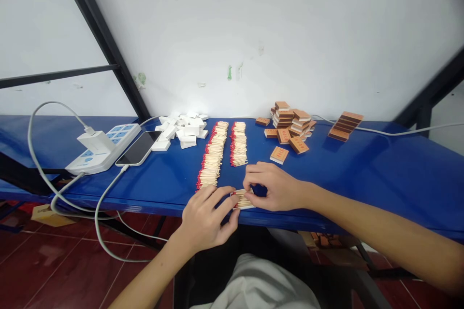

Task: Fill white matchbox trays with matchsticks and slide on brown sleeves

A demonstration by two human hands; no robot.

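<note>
Both my hands meet at the front edge of the blue table (362, 174). Between them lies a small white matchbox tray filled with matches (243, 200). My left hand (206, 217) pinches its left end with curled fingers. My right hand (270, 186) grips its right end, fingers bent over it. Just behind the hands lie two long rows of red-tipped matches, the left row (212, 154) and the right row (238, 143).
A pile of white inner trays (183, 130) sits back left. Brown matchbox sleeves are stacked back right (292, 123), with a further stack (345, 125). A phone (139, 147) and a white power strip with charger (101, 147) lie at left, cables hanging over the edge.
</note>
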